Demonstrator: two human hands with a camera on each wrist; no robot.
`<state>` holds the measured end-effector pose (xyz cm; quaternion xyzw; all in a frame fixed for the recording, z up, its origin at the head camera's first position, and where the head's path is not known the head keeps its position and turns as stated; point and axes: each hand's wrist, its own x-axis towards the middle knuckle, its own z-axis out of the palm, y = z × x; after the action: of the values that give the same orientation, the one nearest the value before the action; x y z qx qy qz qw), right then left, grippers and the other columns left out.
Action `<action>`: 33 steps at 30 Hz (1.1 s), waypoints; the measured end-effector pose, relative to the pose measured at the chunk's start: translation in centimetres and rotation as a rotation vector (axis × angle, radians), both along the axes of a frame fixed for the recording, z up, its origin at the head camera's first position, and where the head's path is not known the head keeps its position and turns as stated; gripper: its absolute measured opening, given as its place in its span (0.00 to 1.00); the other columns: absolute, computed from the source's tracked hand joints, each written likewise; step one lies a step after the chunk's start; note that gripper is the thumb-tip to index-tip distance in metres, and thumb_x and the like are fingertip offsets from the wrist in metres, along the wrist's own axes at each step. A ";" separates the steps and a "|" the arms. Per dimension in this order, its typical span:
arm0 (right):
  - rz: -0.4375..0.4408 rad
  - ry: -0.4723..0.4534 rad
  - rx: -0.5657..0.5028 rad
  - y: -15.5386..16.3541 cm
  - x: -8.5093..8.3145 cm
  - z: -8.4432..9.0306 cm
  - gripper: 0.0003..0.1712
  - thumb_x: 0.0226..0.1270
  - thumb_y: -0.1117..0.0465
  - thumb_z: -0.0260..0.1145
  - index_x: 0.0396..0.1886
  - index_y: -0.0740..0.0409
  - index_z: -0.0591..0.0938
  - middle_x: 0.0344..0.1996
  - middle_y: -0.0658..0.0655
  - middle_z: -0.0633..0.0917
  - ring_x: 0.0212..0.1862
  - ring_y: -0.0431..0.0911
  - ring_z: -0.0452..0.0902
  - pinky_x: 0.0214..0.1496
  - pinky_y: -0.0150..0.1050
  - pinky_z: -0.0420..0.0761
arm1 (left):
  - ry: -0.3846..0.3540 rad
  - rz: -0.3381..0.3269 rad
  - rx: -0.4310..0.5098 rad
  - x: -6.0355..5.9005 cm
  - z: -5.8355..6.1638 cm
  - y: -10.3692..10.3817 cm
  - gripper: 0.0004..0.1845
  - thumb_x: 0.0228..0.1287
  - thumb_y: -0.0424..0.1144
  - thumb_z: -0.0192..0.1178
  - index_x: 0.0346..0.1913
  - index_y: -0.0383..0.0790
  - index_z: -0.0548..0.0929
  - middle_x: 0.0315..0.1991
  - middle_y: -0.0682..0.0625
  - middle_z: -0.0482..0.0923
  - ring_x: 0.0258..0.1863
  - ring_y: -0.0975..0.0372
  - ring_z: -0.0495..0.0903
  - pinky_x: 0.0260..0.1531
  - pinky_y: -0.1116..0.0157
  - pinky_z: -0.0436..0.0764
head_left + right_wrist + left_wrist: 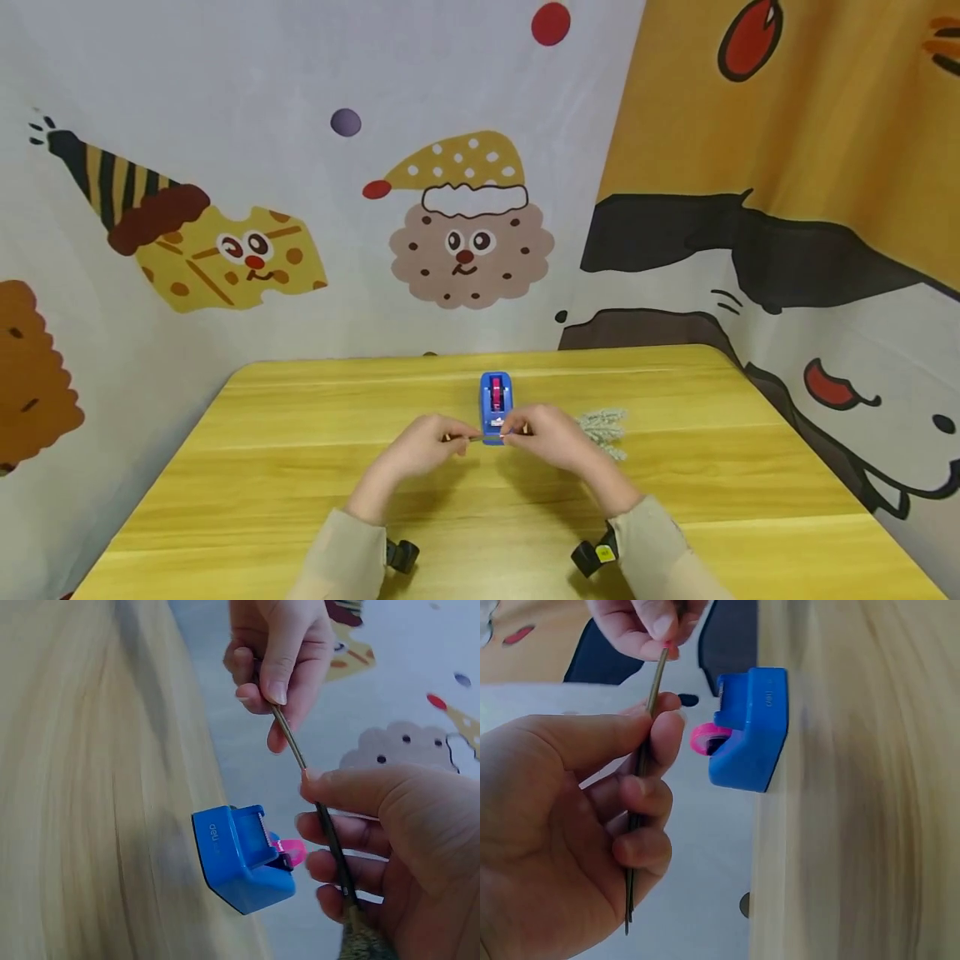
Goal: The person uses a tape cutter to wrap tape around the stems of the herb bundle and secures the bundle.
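Note:
Both hands hold a small bundle of thin brown-green stems [658,682] in front of a blue tape dispenser [485,412]. My left hand [429,442] pinches the bare end between thumb and forefinger, its other fingers curled along the stems. The right hand [553,435] grips further up, toward the pale green leafy sprigs [604,429] that stick out beyond it. A bit of pink-red [304,775] shows on the stems right at the right thumb tip. In the dispenser sits a pink tape roll [707,739], with the toothed cutter facing the hands.
A yellow wood-grain table [262,467] lies under the hands, its back edge just beyond the dispenser. Behind it hangs a curtain [285,67] with cartoon figures. Black wrist cameras [402,556] are strapped at both cuffs.

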<state>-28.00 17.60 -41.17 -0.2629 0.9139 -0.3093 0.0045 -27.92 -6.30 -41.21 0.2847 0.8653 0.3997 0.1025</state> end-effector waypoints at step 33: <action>0.126 0.030 0.217 1.3 2.5 -2.9 0.03 0.62 0.60 0.70 0.29 0.46 0.86 0.28 0.36 0.81 0.32 0.31 0.74 0.36 0.32 0.78 | 0.281 -0.149 -0.334 2.8 -2.1 -0.2 0.05 0.56 0.30 0.67 0.35 0.40 0.88 0.32 0.55 0.84 0.31 0.68 0.78 0.36 0.67 0.79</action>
<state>-25.53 18.89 -44.07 -0.3225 0.9236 -0.2036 0.0388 -25.13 -6.52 -43.27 0.3798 0.9018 0.1985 0.0559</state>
